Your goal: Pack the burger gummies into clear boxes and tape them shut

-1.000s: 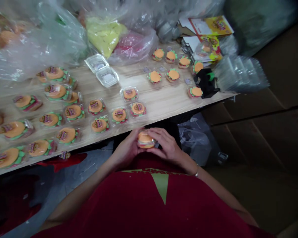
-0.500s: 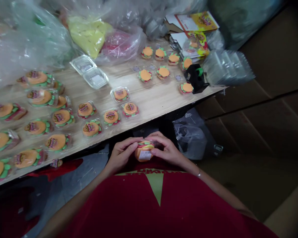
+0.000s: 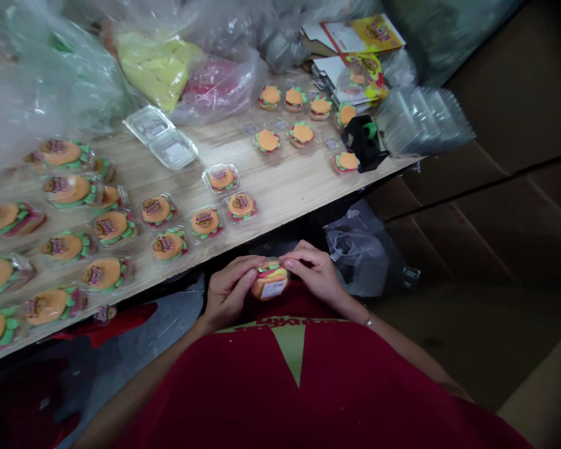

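Observation:
Both my hands hold one small burger-shaped candy in a clear plastic case (image 3: 270, 282) close to my chest, below the table edge. My left hand (image 3: 229, 288) wraps its left side, fingers curled. My right hand (image 3: 314, 272) pinches its top right edge. The case is tipped so that its underside with a white label faces me. On the wooden table (image 3: 290, 181) above lie several more packed burger candies (image 3: 206, 221) at left and unpacked ones (image 3: 267, 141) toward the back right.
An open clear clamshell case (image 3: 163, 137) lies mid-table. A black tape dispenser (image 3: 363, 142), a stack of clear cases (image 3: 421, 121) and printed cartons (image 3: 362, 43) sit at the right end. Plastic bags (image 3: 168, 62) fill the back. A bag (image 3: 362, 249) hangs below the table.
The packed candy has been tipped from top-up to underside facing me, label showing. My hands stay near my chest, and the view has shifted slightly.

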{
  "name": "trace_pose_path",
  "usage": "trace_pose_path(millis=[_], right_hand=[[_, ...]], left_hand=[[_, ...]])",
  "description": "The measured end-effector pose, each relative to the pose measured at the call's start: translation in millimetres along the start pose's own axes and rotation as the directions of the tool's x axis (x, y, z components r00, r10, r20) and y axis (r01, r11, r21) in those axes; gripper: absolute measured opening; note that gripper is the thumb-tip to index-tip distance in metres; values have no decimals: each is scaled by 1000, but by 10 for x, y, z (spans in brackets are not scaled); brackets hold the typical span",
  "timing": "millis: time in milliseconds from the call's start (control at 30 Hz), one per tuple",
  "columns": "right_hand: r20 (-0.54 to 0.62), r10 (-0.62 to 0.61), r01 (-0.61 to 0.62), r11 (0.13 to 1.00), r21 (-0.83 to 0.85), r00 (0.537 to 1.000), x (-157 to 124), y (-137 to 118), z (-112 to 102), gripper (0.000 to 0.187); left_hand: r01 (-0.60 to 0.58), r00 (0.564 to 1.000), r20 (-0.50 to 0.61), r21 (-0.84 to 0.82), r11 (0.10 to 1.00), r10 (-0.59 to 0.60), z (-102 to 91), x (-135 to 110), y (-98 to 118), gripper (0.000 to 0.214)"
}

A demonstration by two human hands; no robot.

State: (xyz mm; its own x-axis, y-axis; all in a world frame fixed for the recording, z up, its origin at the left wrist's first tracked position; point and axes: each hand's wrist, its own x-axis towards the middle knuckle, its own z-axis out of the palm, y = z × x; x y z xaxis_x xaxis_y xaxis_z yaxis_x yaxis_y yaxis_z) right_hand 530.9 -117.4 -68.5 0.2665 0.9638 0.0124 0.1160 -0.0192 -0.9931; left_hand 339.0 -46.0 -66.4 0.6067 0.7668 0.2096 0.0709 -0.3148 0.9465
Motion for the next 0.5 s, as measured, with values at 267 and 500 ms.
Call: trace_pose_path(millis=[267, 500], right_hand=[[388, 488, -623, 612, 487, 782, 33, 55, -105, 39], [429, 534, -685, 562, 464, 729, 70, 76, -21, 33]], left_hand=[[-745, 657, 437, 500, 441, 615, -164, 155, 44, 29], [-805, 582, 538, 490, 335, 610, -138, 107, 13, 29]])
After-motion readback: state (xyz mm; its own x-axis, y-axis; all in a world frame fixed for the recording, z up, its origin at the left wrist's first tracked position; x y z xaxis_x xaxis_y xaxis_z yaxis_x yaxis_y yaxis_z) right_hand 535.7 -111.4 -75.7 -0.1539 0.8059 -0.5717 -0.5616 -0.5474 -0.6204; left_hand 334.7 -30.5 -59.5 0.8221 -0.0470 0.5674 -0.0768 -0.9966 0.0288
